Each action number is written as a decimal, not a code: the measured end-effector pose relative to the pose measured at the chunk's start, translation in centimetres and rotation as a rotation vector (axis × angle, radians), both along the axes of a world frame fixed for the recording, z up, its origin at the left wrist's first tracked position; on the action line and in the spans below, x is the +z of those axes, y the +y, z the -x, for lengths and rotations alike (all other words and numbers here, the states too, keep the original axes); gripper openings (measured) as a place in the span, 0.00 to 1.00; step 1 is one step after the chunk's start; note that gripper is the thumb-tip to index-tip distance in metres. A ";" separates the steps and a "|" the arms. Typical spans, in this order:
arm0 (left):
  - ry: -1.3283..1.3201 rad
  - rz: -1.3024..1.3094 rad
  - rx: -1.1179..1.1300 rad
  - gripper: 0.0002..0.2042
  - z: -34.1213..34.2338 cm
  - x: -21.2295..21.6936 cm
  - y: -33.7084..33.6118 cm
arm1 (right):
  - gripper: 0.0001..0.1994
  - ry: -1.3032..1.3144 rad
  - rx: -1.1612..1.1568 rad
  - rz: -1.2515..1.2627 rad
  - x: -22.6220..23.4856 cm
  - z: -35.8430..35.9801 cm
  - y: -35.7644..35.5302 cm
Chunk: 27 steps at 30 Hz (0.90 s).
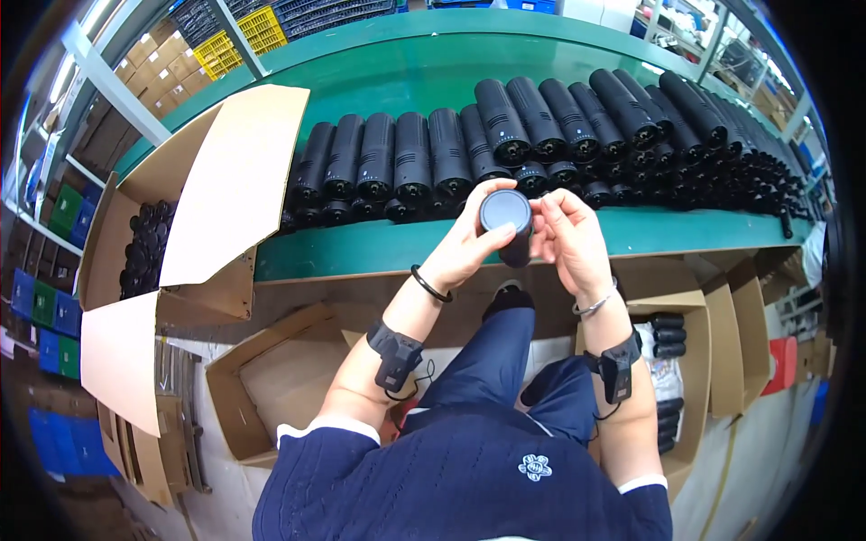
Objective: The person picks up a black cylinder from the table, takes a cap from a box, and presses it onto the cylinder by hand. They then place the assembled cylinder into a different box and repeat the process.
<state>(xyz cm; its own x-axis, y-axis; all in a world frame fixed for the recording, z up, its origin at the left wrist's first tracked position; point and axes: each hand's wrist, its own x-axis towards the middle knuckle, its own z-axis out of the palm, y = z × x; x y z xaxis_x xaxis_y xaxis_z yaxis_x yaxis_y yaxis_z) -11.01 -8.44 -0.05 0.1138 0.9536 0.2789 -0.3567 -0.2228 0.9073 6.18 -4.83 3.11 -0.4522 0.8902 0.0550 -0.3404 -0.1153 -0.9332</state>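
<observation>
My left hand point(469, 238) is wrapped round a black cylinder point(517, 251), its round, dark grey end point(505, 210) facing up toward me. The thumb lies across that end, and the fingers curl behind it. Right beside the cylinder, my right hand point(575, 239) has its thumb and forefinger pinched together; whatever is between them is too small to make out. Its other fingers are curled close to the cylinder's side. Just beyond both hands, several similar black cylinders point(412, 155) lie stacked on the green bench point(379, 72), their near ends toward me.
An open carton point(236, 180) with black round parts point(144, 248) stands at the left. Below the bench edge, another open carton point(271, 370) sits on the floor by my legs. A carton point(695, 379) with black cylinders point(668, 335) is at the right.
</observation>
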 end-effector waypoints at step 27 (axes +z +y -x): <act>0.338 -0.135 0.106 0.23 -1.1 1.6 2.6 | 0.11 0.024 0.014 0.053 0.2 -1.4 2.2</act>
<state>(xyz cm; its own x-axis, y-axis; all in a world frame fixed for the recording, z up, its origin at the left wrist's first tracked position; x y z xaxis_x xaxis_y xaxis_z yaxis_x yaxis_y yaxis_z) -9.86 -5.86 1.52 0.1236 0.9220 0.3668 -0.0112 -0.3683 0.9296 7.58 -2.62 3.30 -0.4639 0.8857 0.0189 -0.3603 -0.1691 -0.9174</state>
